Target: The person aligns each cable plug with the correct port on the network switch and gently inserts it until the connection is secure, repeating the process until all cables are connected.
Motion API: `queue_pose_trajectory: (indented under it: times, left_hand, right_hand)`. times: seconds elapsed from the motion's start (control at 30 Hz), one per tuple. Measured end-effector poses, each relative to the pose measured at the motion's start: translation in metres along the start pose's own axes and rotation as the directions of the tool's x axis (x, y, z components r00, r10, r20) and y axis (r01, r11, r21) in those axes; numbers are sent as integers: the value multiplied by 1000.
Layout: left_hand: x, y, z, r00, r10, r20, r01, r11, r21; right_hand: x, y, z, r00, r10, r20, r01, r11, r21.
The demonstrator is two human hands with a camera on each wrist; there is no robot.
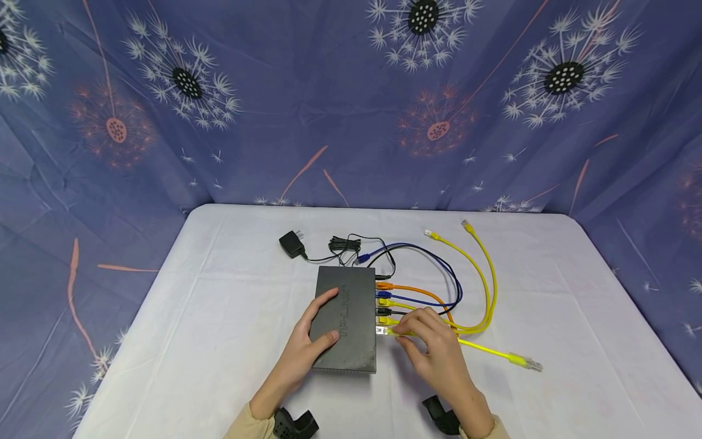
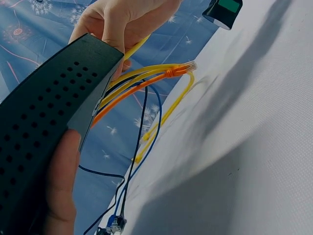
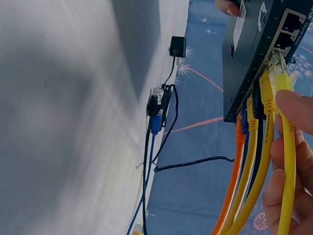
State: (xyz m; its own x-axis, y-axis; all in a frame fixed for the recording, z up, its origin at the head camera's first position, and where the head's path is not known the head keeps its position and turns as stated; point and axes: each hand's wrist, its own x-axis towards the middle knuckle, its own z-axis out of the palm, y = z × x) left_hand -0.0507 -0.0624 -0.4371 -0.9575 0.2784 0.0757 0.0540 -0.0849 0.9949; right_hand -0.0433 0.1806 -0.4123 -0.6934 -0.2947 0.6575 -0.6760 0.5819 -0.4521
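My left hand holds a dark grey TP-LINK network switch, thumb and forefinger across its top. In the left wrist view one of its fingers lies along the vented side. My right hand pinches a yellow network cable just behind its clear plug, which sits at a port in the switch's right side. Beside it in the port row are plugged yellow cables, a black plug, a blue plug and an orange plug. Two open ports show past the held plug.
Behind the switch lie a black power adapter, its bundled cord and a loose blue plug. Two yellow cable ends point to the back right. Another yellow plug lies right of my right hand on the white tablecloth.
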Motion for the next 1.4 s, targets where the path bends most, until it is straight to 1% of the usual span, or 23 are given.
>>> queue_pose_trajectory:
  times: [0.13,0.27,0.33,0.43,0.67,0.83,0.93,1.07,1.4]
  left_hand:
    - [0,0,0,1000,-3,0,3,1000,1]
    - [0,0,0,1000,0,8,0,1000,2]
    - [0,0,0,1000,1,14,-1,1000,0]
    - [0,1,-1,1000,3,21,-3,1000,-3]
    - [0,2,0,999,7,37,-7,1000,0]
    - [0,4,1,999,-14,39,13,1000,6]
    - [-1,5,3,999,-23,38,23,1000,9]
    - [-1,5,4,999,-20,32,19,1000,17]
    - [-3,2,8,1000,-10,7,9,997,73]
  right_hand:
    - [0,0,-1,1000,22,15,-22,1000,15]
    - [-1,-1,-1,997,60,45,-63,997,55]
    - [-1,-1,0,997,60,44,-62,996,69]
    - [-1,0,2,999,39,24,-41,995,85]
    - [1,0,6,998,-34,-43,38,994,103]
    - [3,2,6,995,-78,-68,85,991,101]
    - [4,3,5,995,-78,-61,84,991,104]
    - [5,4,5,996,-77,-54,83,991,105]
    - [5,6,9,990,-115,-85,123,988,96]
